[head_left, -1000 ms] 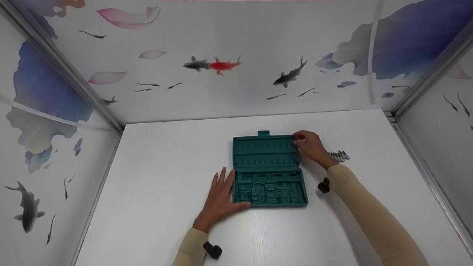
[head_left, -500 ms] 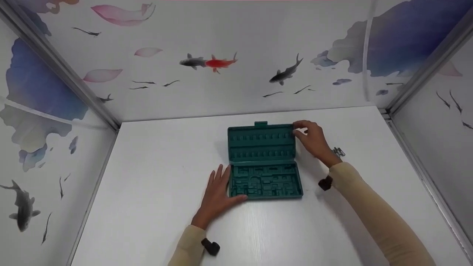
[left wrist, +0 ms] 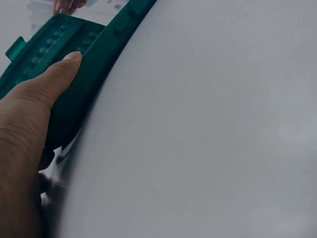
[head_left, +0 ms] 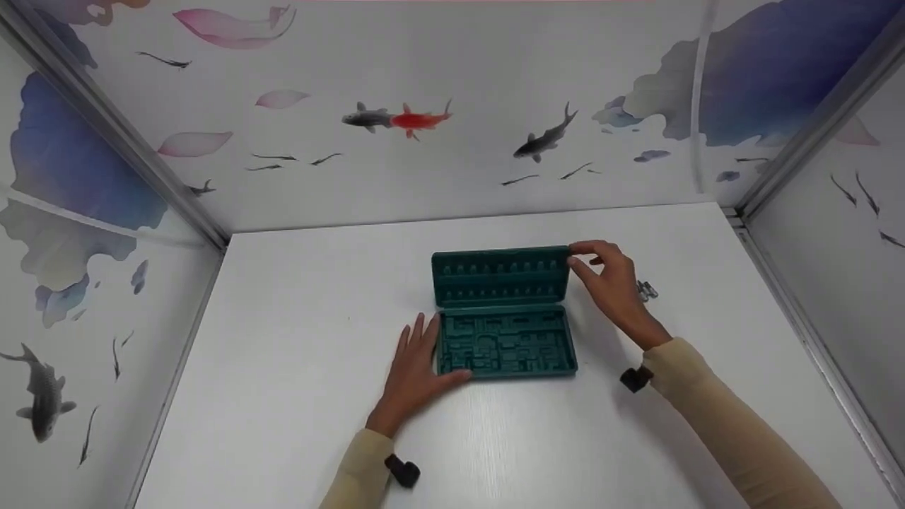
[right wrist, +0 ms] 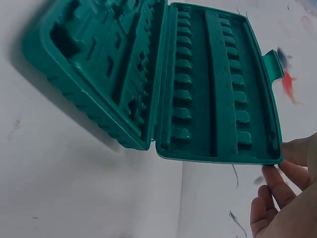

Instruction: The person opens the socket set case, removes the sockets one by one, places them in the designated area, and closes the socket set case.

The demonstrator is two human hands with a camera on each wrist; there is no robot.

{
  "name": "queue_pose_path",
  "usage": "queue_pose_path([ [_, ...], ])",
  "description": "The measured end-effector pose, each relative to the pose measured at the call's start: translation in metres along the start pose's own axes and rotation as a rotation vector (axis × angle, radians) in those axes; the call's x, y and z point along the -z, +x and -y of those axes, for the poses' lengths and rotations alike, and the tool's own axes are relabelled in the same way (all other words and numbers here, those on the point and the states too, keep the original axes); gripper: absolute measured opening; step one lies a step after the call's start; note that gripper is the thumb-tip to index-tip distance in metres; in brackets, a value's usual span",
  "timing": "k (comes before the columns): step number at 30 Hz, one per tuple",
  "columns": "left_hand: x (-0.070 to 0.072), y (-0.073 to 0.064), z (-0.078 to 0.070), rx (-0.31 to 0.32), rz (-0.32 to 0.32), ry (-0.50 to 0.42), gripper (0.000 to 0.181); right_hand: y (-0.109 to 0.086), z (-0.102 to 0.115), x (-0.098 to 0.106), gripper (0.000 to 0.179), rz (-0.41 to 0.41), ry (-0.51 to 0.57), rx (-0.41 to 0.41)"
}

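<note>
A green plastic tool case (head_left: 505,346) lies unfolded on the white table, with moulded recesses in its base and rows of ridges in its lid (head_left: 500,277). The lid stands raised at the hinge. My right hand (head_left: 611,286) pinches the lid's far right corner between thumb and fingers, as the right wrist view confirms. Around the base's near left corner rests my left hand (head_left: 417,371), its fingers straight along the left side. Its thumb (left wrist: 62,74) lies over the front rim in the left wrist view. The latch tab (right wrist: 273,66) sticks out from the lid's edge.
Several small shiny metal pieces (head_left: 646,290) lie to the right of the case, partly hidden by my right hand. Panels with painted fish stand behind the table (head_left: 304,304) and at both sides.
The lid has tilted up from lying nearly flat, turning about its hinge with my right hand on its corner. My left hand keeps its place at the base. The head view has shifted slightly.
</note>
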State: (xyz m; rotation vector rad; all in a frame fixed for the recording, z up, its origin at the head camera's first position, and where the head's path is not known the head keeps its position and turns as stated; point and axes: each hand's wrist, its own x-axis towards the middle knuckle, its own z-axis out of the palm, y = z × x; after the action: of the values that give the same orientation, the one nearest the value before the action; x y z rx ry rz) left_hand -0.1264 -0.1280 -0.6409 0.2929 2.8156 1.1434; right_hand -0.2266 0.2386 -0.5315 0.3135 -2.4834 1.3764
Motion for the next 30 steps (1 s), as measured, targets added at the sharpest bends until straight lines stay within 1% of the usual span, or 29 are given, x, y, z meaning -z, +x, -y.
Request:
queue_pose_path([
  [4,0.001,0.0,0.0,-0.007,-0.001,-0.013,0.122,-0.012,0.005,0.003,0.023,-0.015,0.012,0.019],
  [7,0.001,-0.001,0.0,-0.018,-0.007,-0.023,0.121,-0.022,0.008,0.003,0.019,-0.037,0.033,0.014],
  [13,0.001,-0.001,0.002,-0.041,-0.021,-0.029,0.12,-0.042,0.013,0.001,0.011,-0.094,0.066,-0.021],
  [18,0.0,-0.002,0.002,-0.04,-0.024,-0.027,0.12,-0.058,0.015,-0.002,0.013,-0.116,0.097,-0.066],
  [22,0.001,-0.002,0.001,-0.033,-0.031,-0.027,0.121,-0.072,0.016,-0.003,0.018,-0.092,0.104,-0.126],
  [27,0.002,-0.003,-0.001,-0.023,-0.03,-0.02,0.121,-0.088,0.014,-0.002,0.031,-0.024,0.081,-0.2],
  [30,0.005,-0.004,-0.001,-0.022,-0.02,-0.033,0.124,-0.097,0.012,-0.002,0.037,0.016,0.075,-0.239],
])
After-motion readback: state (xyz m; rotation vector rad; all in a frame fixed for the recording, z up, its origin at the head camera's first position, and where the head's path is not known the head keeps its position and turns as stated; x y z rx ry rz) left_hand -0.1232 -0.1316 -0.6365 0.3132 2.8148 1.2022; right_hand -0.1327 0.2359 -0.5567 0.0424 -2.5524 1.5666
